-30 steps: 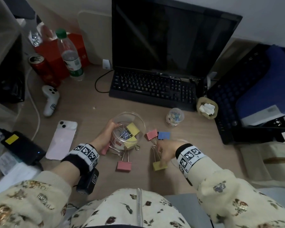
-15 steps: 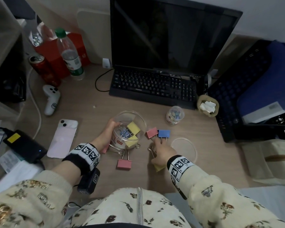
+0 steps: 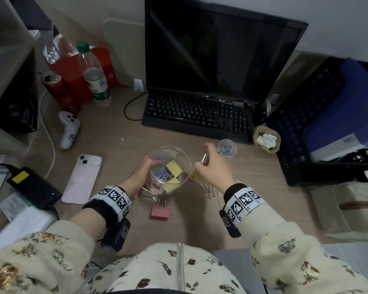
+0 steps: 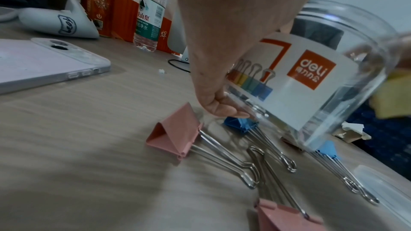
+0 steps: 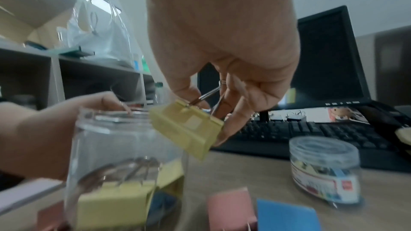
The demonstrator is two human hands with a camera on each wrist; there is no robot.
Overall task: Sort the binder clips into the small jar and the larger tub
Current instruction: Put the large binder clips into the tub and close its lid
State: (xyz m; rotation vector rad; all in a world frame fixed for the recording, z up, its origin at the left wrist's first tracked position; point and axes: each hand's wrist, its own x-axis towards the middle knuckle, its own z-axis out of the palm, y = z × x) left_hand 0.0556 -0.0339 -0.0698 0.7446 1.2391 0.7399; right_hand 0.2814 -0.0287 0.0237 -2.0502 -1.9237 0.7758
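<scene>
Left hand (image 3: 143,170) curled round tub (image 3: 169,166) on desk (image 3: 119,145), right hand (image 3: 212,168) pinching wire handles of yellow clip (image 5: 189,126) just beside tub rim, yellow and blue clips inside tub, pink clip (image 3: 159,212) on desk, jar (image 3: 226,148) near keyboard (image 3: 200,115)

The right hand (image 3: 212,170) covers most of the yellow clip (image 3: 197,177) beside the large tub (image 3: 168,166) in the head view. Clips under the tub are partly hidden (their count is unclear). The small jar (image 3: 226,148) beyond the tub holds contents too small to identify.
</scene>
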